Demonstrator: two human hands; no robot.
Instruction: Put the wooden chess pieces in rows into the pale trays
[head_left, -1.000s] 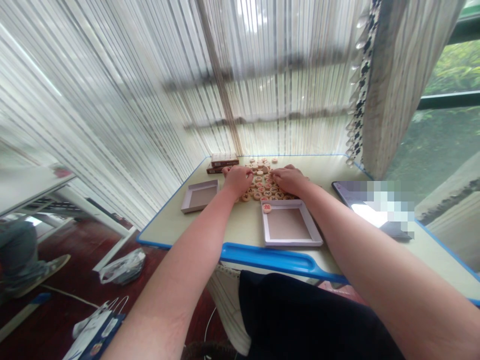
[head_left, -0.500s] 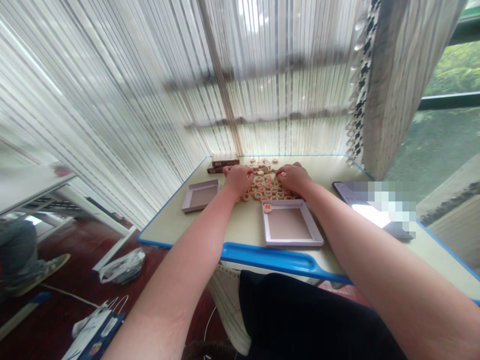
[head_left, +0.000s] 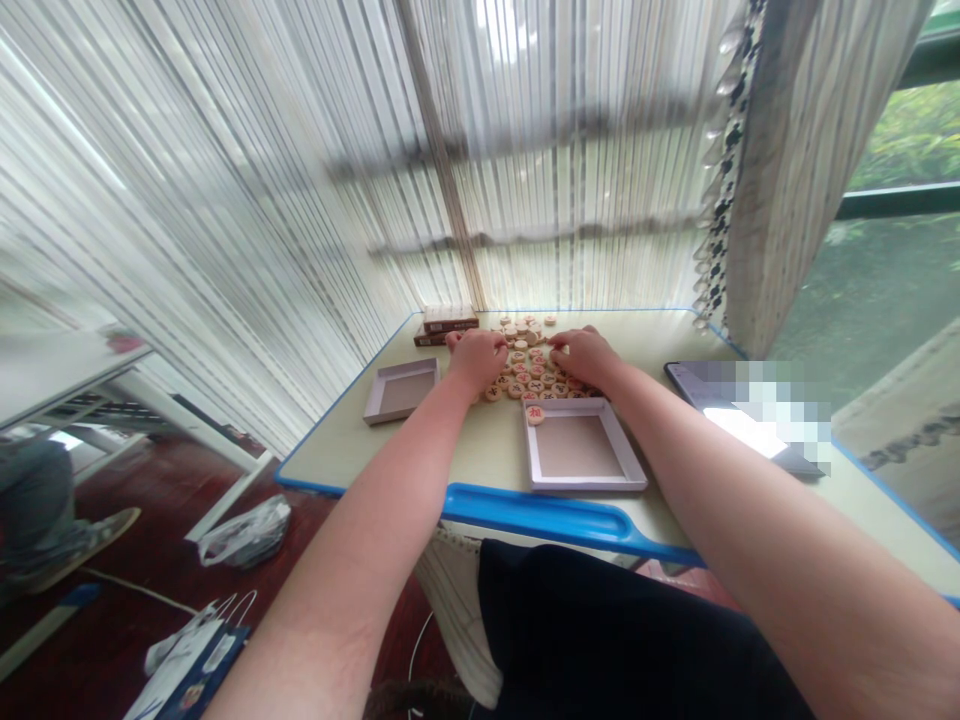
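Round wooden Chinese chess pieces point(head_left: 519, 368) with red and black characters lie spread on the pale tabletop point(head_left: 480, 455), some face down towards the back. At their left side is my left hand point(head_left: 478, 360), its fingers curled in; whatever they hold, if anything, is hidden. Across the pieces, my right hand point(head_left: 589, 357) rests low with index finger and thumb apart, and no piece shows between them. Nearer me stands an open shallow box point(head_left: 531, 462). One red-marked chess piece point(head_left: 535, 414) leans in its far left corner.
A second shallow box point(head_left: 373, 408) stands left of my left arm. Stacked small brown boxes point(head_left: 450, 325) sit at the back left. On the right lies a dark-edged tablet-like device point(head_left: 694, 385). A blue trough point(head_left: 536, 512) edges the table's front; curtains hang behind.
A pale piece that showed at my right fingertips is no longer visible there, and those fingers have shifted slightly. My left hand has stayed in place.
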